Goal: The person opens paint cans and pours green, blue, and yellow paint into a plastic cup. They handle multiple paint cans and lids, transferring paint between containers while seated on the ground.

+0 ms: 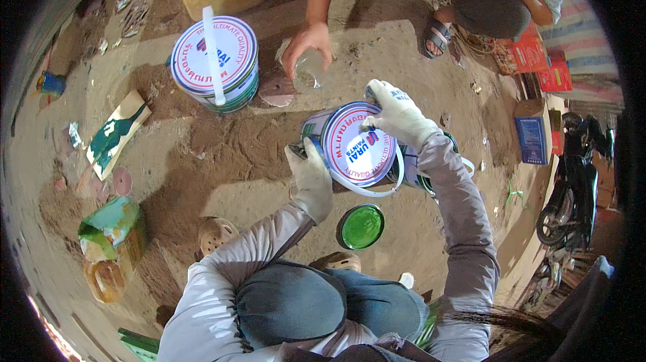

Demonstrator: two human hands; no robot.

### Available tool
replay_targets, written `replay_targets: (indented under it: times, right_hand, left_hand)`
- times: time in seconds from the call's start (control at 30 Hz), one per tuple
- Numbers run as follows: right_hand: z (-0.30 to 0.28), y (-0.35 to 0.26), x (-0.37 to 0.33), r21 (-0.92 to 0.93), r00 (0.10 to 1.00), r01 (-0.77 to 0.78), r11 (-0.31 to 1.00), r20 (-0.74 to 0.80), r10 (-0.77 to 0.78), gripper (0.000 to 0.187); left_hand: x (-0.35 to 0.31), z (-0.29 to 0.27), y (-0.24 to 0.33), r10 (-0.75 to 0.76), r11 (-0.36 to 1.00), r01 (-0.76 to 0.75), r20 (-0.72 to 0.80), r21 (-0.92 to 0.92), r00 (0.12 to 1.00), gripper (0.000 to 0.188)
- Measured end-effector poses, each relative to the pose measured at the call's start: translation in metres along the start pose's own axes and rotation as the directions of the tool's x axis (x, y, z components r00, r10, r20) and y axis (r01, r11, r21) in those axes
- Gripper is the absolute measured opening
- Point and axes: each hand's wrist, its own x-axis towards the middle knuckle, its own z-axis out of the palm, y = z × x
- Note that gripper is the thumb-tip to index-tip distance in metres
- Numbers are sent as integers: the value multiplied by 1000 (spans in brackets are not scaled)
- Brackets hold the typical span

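One round, white-lidded metal paint can [356, 150] seems tipped between both hands: the white-gloved left hand [312, 184] grips its side, perhaps for support; the white-gloved right hand [398, 113], thumb and forefinger parted, reaches over its rim. From me, left fingertips are hidden, and the grey-sleeved right forearm [464, 217] masks a similar can [412, 160].

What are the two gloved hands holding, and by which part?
A white-lidded paint bucket: the left hand on its near-left side, the right hand at the far-right edge of its lid.
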Motion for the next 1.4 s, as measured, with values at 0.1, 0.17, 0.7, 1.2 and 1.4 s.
replay_targets:
  times: [0.1, 0.17, 0.7, 1.2, 1.4]
  right_hand:
    - [0, 2, -4, 24, 999, -41, 999, 9, 41, 57]
    - [-1, 1, -6, 21, 999, 4, 1000, -44, -3, 57]
    - [-17, -40, 10, -185, 983, -46, 982, 166, 78, 73]
    - [-55, -20, 29, 212, 935, -94, 973, 355, 13, 31]
    - [-91, -34, -30, 146, 989, 38, 989, 135, -58, 40]
  left_hand:
    - [8, -7, 5, 59, 963, -87, 113, 256, 992, 58]
    - [21, -17, 12, 271, 815, -359, 248, 454, 930, 54]
    - [158, 32, 6, 246, 299, -951, 969, -85, -9, 54]
    - [151, 32, 24, 0, 286, -951, 992, 121, 127, 55]
    - [130, 30, 37, 60, 542, -774, 903, 328, 425, 36]
